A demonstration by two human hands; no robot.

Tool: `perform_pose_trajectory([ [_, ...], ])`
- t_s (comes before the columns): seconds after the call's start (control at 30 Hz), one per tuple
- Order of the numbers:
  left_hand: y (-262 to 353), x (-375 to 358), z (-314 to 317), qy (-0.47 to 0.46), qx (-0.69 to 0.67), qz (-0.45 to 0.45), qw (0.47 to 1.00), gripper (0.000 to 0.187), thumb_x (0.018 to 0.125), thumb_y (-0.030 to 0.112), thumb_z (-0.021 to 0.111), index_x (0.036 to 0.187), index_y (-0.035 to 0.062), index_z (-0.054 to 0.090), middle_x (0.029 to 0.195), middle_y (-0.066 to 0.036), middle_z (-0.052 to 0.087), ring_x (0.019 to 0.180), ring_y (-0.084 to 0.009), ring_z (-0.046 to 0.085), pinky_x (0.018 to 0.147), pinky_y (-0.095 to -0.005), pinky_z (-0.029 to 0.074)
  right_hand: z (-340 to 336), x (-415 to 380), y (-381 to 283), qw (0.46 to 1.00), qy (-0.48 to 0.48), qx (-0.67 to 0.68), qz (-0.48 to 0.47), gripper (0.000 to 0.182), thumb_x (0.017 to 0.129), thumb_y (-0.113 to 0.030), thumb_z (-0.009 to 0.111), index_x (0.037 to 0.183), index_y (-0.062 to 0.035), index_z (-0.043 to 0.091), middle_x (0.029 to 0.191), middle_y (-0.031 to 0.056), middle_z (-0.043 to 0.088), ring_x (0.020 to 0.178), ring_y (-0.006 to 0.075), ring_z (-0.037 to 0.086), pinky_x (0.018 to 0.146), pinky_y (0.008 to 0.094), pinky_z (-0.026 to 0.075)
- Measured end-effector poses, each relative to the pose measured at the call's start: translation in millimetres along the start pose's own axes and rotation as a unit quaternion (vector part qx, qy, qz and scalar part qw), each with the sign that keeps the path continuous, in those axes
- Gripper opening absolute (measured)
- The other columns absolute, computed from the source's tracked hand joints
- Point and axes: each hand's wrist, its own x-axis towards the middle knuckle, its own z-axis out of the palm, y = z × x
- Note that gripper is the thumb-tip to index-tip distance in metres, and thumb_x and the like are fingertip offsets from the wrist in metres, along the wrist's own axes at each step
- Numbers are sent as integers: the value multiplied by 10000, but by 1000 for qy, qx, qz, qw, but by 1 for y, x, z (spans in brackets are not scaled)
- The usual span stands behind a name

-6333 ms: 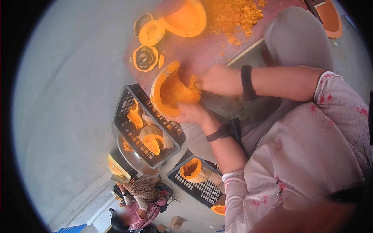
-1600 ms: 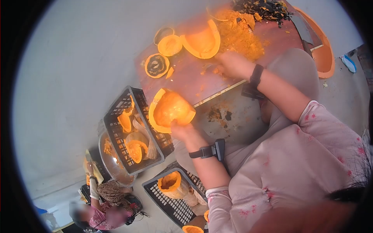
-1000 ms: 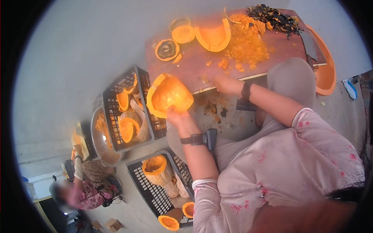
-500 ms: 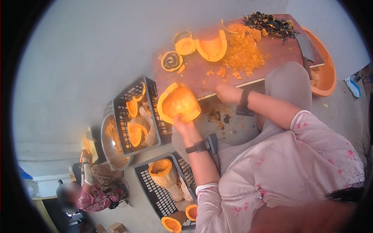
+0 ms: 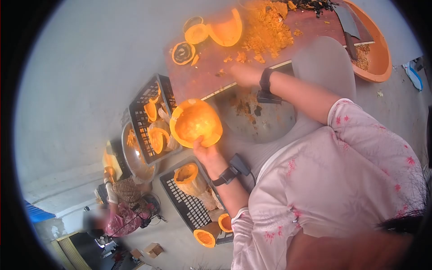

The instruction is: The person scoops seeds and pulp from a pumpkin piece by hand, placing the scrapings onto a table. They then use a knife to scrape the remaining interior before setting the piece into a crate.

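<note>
My left hand point(image 5: 207, 150) grips the rim of a hollowed pumpkin piece point(image 5: 198, 121), thumb on its orange inside, beside the table's near left corner. My right hand point(image 5: 245, 75) is over the near edge of the reddish table point(image 5: 202, 81), close to small pumpkin scraps point(image 5: 220, 72); its fingers are too blurred to make out. Farther back on the table lie a heap of orange pumpkin pulp point(image 5: 270, 29), a large curved pumpkin piece point(image 5: 226, 29) and a round end piece with a dark middle point(image 5: 183, 53).
A cleaver point(image 5: 346, 22) lies at the table's right end, by an orange basin point(image 5: 382, 67). To the left stand a black crate point(image 5: 146, 135) of pumpkin pieces and a metal bowl point(image 5: 146, 171). Another crate point(image 5: 195, 211) sits nearer. A co-worker point(image 5: 126, 218) sits at lower left.
The view has shifted, so the table sits higher. My left hand has turned the pumpkin piece so that its round opening faces up more. My right hand stays by the table edge.
</note>
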Motion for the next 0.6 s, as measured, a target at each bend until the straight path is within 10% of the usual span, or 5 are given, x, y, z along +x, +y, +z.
perform_pose_trajectory([
  [0.4, 29, -55, -16, 4, -147, -90, 985, 653, 686, -81, 491, 1332, -26, 419, 1339, -216, 473, 1274, -392, 415, 1087, -526, 339, -28, -12, 10, 998, 30, -45, -45, 183, 724, -15, 564, 859, 56, 667, 852, 273, 643, 835, 412, 641, 699, 458, 505],
  [0.6, 22, -101, 2, -85, 268, 101, 954, 653, 687, -74, 486, 1334, -43, 407, 1340, -219, 465, 1280, -399, 402, 1088, -518, 341, -20, -12, 33, 990, 86, -26, -105, 178, 775, -70, 574, 866, 42, 677, 846, 250, 656, 819, 393, 648, 694, 443, 507],
])
